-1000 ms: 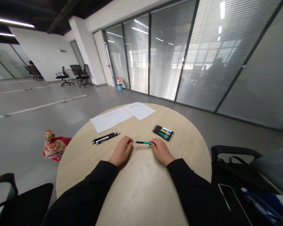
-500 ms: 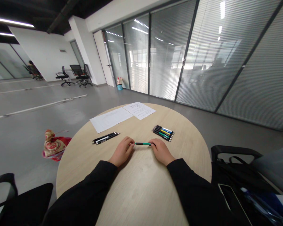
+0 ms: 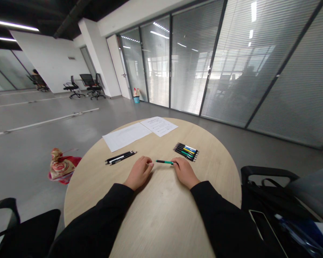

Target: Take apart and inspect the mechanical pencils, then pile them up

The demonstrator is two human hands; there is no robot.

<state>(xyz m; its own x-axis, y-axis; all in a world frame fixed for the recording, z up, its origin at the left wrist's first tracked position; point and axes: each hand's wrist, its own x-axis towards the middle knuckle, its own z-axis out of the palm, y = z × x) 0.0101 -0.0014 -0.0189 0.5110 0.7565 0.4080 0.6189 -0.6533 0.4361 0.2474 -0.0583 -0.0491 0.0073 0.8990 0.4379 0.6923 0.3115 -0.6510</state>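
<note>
A green pen (image 3: 165, 162) with a black grip section lies level just above the table, its right end pinched by my right hand (image 3: 185, 172). Its tapered left end points toward my left hand (image 3: 140, 172), with a small gap between. My left fingers are curled and the thumb is drawn close to them; whether anything small sits between the fingertips is hidden. Behind my right hand lies a row of pens (image 3: 186, 152) with black, white, blue, yellow and green barrels. Left of my left hand lies a small group of black and white pens (image 3: 120, 157).
The round wooden table (image 3: 156, 215) carries two printed sheets (image 3: 127, 136) at its far side. A tied bag (image 3: 61, 166) stands on the floor at left. Chairs flank me; the right one (image 3: 269, 171) holds a black bag and a phone (image 3: 261, 224).
The green pen's left end has come away from my left fingers and tilted up slightly. My right hand keeps its hold on the other end; both arms stay nearly still.
</note>
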